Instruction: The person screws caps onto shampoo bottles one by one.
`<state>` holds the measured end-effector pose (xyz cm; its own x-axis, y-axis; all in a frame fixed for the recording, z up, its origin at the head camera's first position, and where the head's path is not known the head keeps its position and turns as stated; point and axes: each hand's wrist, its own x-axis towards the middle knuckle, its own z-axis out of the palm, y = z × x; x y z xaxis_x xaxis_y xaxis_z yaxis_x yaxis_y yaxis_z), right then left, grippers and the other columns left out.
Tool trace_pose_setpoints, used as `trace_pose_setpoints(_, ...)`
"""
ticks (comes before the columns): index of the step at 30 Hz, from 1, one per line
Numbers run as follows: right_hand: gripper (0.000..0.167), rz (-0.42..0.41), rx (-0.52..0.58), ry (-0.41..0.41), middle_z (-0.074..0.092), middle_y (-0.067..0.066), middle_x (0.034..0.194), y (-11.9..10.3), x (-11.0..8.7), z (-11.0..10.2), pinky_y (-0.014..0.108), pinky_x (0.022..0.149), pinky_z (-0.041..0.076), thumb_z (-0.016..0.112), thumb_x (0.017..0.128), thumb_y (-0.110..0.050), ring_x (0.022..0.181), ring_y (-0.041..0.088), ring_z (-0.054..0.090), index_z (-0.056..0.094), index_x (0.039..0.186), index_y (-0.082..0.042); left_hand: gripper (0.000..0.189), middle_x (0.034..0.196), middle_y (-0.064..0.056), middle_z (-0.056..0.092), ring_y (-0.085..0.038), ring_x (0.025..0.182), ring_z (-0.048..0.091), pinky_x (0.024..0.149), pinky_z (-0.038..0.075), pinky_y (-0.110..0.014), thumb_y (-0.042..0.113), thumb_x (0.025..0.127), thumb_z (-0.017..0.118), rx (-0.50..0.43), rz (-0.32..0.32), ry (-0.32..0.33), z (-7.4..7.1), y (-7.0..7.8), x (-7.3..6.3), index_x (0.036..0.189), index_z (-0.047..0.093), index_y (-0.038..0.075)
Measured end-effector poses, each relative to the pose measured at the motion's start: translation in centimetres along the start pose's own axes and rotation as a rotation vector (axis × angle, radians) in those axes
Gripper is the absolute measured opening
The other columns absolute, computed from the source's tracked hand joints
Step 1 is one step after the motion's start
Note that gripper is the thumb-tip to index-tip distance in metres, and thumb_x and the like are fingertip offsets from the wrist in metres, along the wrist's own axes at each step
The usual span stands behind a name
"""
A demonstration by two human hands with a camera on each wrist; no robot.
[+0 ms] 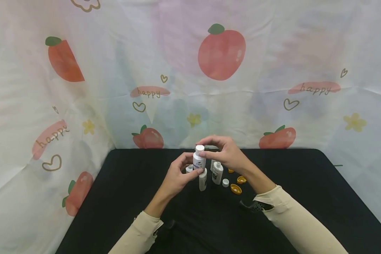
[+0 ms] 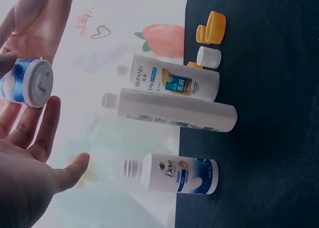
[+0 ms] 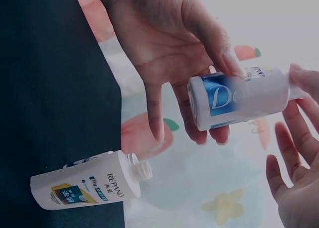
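Observation:
A white Dove bottle [image 1: 198, 162] with a blue band is held up over the table. My left hand [image 1: 177, 173] grips its lower part between thumb and fingers. At the top, my right hand [image 1: 227, 151] pinches the white cap [image 1: 200, 148]; in the right wrist view the fingertips partly hide it. The bottle's base [image 2: 41, 82] faces the left wrist camera. Below the hands stand a second Dove bottle [image 2: 182, 174] with a bare threaded neck, a slim white bottle [image 2: 174, 111] and a Repand bottle [image 2: 172, 81], both uncapped.
Right of the bottles lie a loose white cap [image 1: 225, 182] and several yellow caps [image 1: 236, 189]. Another white bottle [image 1: 213, 164] is partly hidden behind the Repand one. The black tabletop [image 1: 120, 197] ends at a printed cloth backdrop [image 1: 177, 116].

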<state>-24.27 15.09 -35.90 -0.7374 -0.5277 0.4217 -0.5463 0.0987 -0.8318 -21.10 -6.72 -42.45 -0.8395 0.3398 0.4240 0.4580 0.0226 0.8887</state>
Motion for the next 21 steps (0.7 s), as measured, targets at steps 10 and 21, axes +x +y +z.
trace_pose_setpoints(10, 0.027, 0.006, 0.014, -0.023, 0.069, 0.004, 0.116, 0.3, 0.3, 0.7, 0.041, 0.103, 0.048, 0.077, 0.09, -0.007, 0.117, 0.022, 0.062, 0.073, 0.117, -0.012, 0.039, 0.113, -0.007, 0.068, -0.021, 0.106, 0.064, 0.103, 0.045, -0.059, 0.01, 0.09, 0.077, 0.026, 0.001, -0.016, -1.0, -0.1, -0.3, 0.126, 0.062, 0.013)
trace_pose_setpoints(21, 0.029, 0.018, 0.005, -0.066, 0.071, 0.003, 0.114, 0.7, 0.4, 1.6, 0.038, 0.094, 0.052, 0.078, 0.089, -0.008, 0.11, 0.022, 0.062, 0.073, 0.117, -0.014, 0.041, 0.113, -0.006, 0.069, -0.019, 0.107, 0.065, 0.106, 0.044, -0.055, 0.007, 0.089, 0.078, 0.101, 0.028, -0.002, -1.9, 0.1, -0.5, 0.127, 0.062, 0.01)
